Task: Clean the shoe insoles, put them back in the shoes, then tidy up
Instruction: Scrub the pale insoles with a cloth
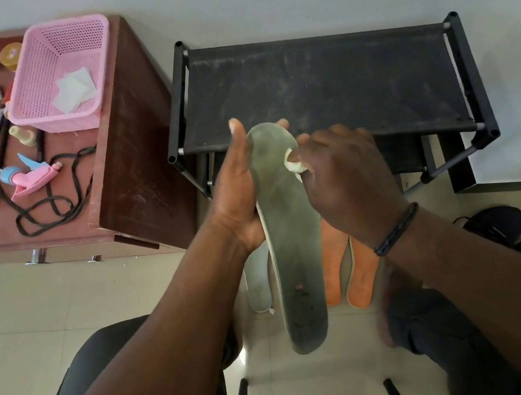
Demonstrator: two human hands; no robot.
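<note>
My left hand grips a long grey insole by its left edge, thumb up near the toe end, fingertips showing behind it. My right hand pinches a small white wad of wipe and presses it against the insole's upper right part. On the floor below lie a pale grey insole and two orange insoles, partly hidden by the held one. Black shoes sit on the floor at the right, behind my right forearm.
A black shoe rack stands against the wall ahead. To the left, a brown desk carries a pink basket with white wipes, a pink-blue spray head, black laces, markers and small jars. My knees and chair legs fill the bottom.
</note>
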